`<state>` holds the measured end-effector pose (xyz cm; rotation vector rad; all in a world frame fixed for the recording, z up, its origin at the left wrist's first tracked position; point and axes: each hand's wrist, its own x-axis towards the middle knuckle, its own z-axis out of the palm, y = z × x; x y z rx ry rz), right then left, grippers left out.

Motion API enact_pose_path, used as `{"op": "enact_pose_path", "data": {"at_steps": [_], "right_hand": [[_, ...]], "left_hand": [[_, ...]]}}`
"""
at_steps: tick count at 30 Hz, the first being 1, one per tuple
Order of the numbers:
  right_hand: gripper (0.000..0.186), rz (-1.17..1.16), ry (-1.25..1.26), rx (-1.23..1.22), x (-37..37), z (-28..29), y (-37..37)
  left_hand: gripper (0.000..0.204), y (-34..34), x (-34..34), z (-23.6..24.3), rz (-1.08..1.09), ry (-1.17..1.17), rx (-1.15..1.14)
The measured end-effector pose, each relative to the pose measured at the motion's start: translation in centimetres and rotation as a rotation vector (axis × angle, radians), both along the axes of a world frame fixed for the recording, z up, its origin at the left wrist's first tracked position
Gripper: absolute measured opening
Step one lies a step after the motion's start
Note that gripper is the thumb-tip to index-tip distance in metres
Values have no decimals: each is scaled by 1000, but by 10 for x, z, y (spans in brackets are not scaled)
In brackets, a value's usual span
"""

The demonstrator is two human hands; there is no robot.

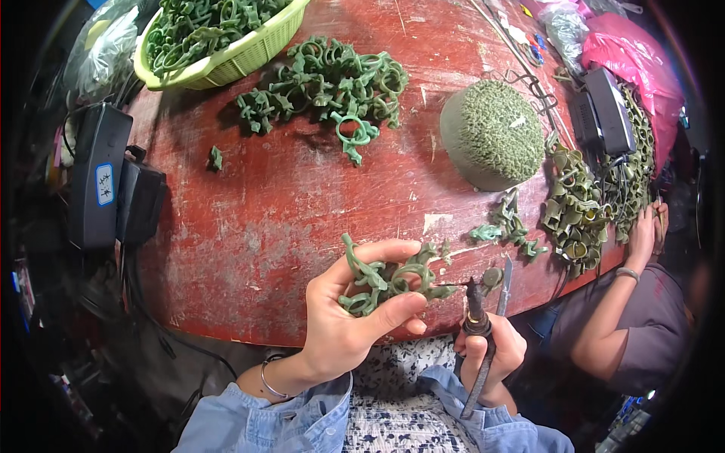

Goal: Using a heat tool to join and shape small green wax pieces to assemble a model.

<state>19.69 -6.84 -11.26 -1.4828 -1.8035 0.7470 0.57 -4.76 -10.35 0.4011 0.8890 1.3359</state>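
My left hand point(347, 317) grips a cluster of green wax-like pieces with rings and branches point(370, 279) above the table's front edge. My right hand point(495, 355) is closed around a dark pen-like tool point(476, 306) with a thin tip, which reaches the pieces' right side. A long flat metal blade point(504, 289) also runs through that hand, beside a small round dark knob point(492, 276). Just beyond, small green pieces point(513, 226) lie on the worn red table point(287, 204). A cylinder with a speckled green top point(498, 132) stands behind them.
A yellow basket point(219, 64) of green pieces and a loose pile point(325, 87) are at the back. Black boxes with cables point(98, 196) stand left. Right are olive pieces point(574, 211), a black device point(608, 113), a pink bag point(623, 45) and a co-worker's arm point(627, 294).
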Motion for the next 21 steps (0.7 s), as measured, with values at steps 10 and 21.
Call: {"op": "enact_pose_path", "data": {"at_steps": [10, 21], "right_hand": [[38, -8, 27, -68, 2, 1, 1], [40, 46, 9, -71, 4, 3, 4]], "left_hand": [[43, -1, -2, -5, -75, 7, 45], [30, -1, -4, -6, -114, -3, 147]]}}
